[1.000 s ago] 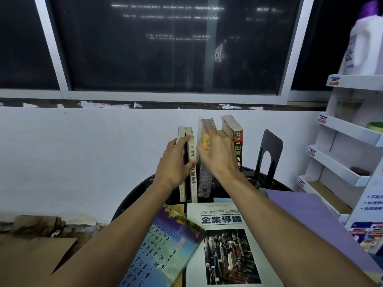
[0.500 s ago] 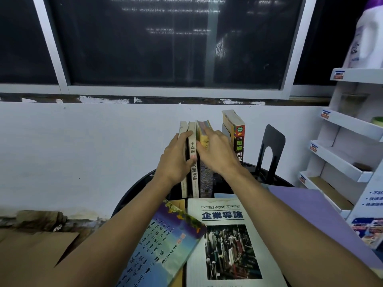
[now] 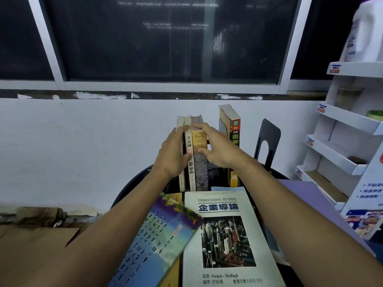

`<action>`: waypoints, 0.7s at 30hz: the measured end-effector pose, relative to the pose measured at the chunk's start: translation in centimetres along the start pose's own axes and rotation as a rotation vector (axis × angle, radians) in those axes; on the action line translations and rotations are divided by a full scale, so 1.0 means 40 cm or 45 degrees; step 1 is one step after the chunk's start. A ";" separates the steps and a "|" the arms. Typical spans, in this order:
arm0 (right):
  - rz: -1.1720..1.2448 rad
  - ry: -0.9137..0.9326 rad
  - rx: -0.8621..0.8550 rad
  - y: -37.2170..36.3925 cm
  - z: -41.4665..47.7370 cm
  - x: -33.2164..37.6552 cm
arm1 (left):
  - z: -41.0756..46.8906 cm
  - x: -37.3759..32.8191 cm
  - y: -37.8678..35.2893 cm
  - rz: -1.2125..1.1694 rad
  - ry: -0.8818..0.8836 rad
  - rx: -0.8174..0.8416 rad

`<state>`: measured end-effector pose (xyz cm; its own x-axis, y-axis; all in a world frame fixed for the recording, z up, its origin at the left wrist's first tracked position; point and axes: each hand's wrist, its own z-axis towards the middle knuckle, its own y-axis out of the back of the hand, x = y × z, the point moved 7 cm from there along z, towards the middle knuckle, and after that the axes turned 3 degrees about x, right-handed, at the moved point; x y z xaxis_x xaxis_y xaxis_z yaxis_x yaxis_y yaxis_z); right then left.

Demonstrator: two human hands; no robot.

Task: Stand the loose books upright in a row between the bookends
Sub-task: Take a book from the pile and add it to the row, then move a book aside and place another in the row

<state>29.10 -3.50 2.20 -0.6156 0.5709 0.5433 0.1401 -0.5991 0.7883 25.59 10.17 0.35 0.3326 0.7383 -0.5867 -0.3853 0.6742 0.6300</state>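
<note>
Loose books (image 3: 226,235) are lying flat across the near tabletop (image 3: 216,179) while, beyond them, the left hand (image 3: 172,156) and right hand (image 3: 219,150) are curling fingers round three upright books (image 3: 194,162), left of the black bookend (image 3: 268,139).

At twelve o'clock I see a wide dark glass window (image 3: 145,38) in a white metal frame (image 3: 165,85), with a chipped brown sill strip (image 3: 145,94) under it and a plain white wall (image 3: 83,141) below that. At three o'clock stands a white cardboard tiered display shelf (image 3: 339,156). A white plastic jug-shaped bottle (image 3: 366,38) sits on its top tier, blurred at the frame edge. A flat purple sheet (image 3: 306,195) lies at four o'clock, just beside the shelf. At eight o'clock I have flattened brown cardboard (image 3: 31,245). A round black tabletop (image 3: 132,185) fills the centre.
</note>
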 end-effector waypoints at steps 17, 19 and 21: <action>-0.010 -0.038 -0.042 0.002 -0.120 0.008 | -0.031 0.034 0.034 0.026 0.140 0.151; -0.050 -0.024 -0.061 0.005 -0.145 0.012 | -0.049 0.035 0.050 0.050 0.149 0.154; -0.084 -0.004 -0.052 0.000 -0.175 0.019 | -0.078 0.035 0.069 0.066 0.178 0.159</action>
<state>23.22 -7.01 0.59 -0.6198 0.6119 0.4913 0.0674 -0.5823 0.8102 22.31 13.00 -0.32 0.1887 0.7683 -0.6117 -0.2862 0.6389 0.7141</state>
